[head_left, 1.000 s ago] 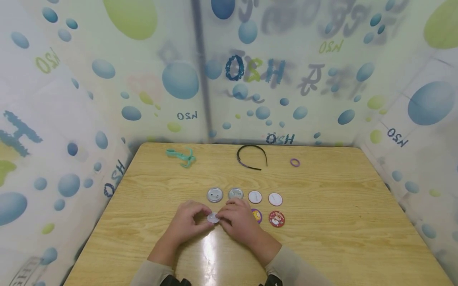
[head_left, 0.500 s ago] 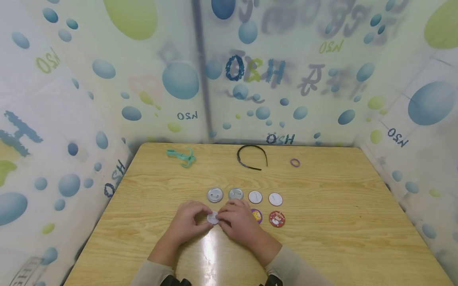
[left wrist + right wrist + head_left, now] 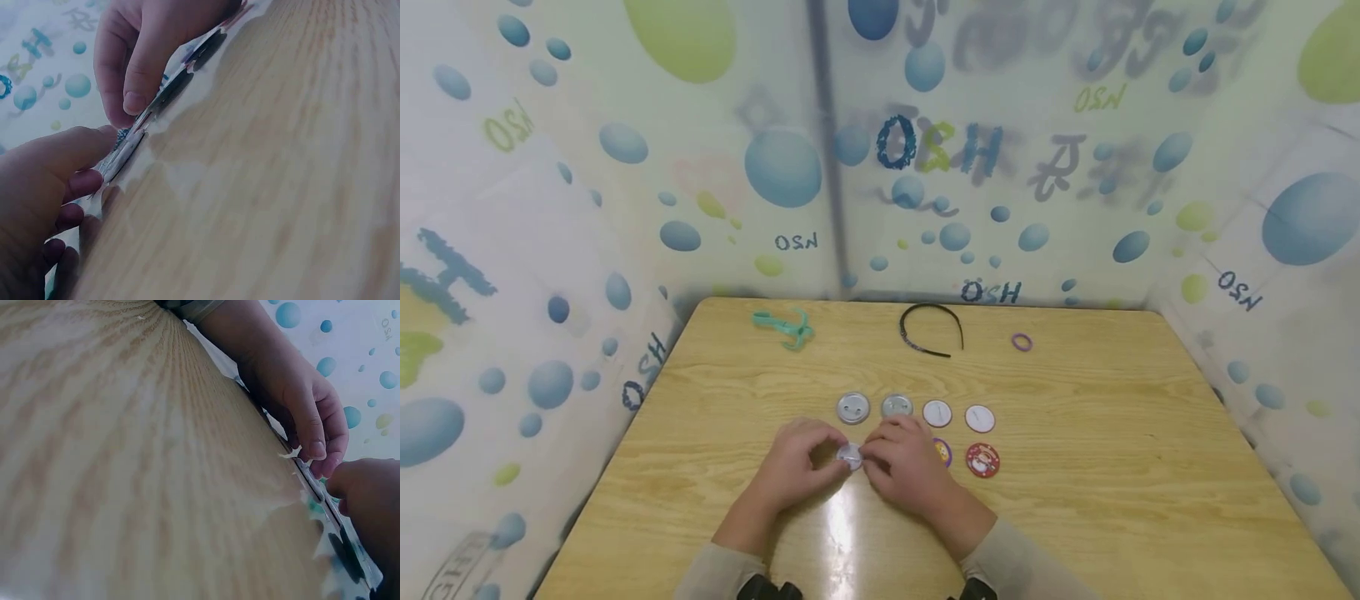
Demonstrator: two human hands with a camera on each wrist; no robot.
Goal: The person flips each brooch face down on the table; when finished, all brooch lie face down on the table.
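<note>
Over a wooden tabletop [image 3: 1097, 500], a person's left hand [image 3: 797, 467] pinches the left edge of a small round badge [image 3: 850, 456]; fingers of the right hand [image 3: 912, 467] pinch the opposite edge. Farther right, a red badge [image 3: 982, 460] shows its printed face only in the head view; the left wrist view catches the pinched one edge-on.

We lose the pinched button badge's [image 3: 850, 456] three-o'clock rim and the purple-rimmed badge's [image 3: 944, 452] nine-o'clock side behind the right hand [image 3: 908, 464]; the desk [image 3: 1112, 508] is cropped at six o'clock.
</note>
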